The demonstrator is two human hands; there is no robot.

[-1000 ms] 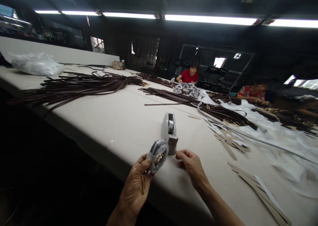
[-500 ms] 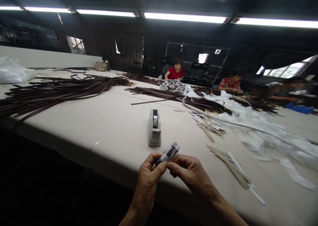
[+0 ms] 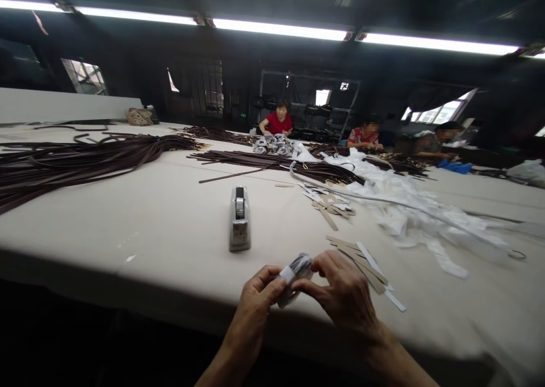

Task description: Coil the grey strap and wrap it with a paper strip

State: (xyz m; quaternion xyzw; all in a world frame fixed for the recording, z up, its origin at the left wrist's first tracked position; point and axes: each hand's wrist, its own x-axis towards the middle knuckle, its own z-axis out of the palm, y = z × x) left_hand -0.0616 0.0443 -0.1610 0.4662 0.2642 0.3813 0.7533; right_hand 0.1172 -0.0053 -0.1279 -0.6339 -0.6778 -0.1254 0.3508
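My left hand and right hand both pinch the wrapped strap coil at the fingertips, held over the table edge, just short of the tape dispenser.

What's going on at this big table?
A person's left hand and right hand pinch a small coiled bundle wrapped in pale film above the near edge of the long beige table. A grey tape dispenser stands just beyond. Dark brown straps lie piled farther off, where other people sit.
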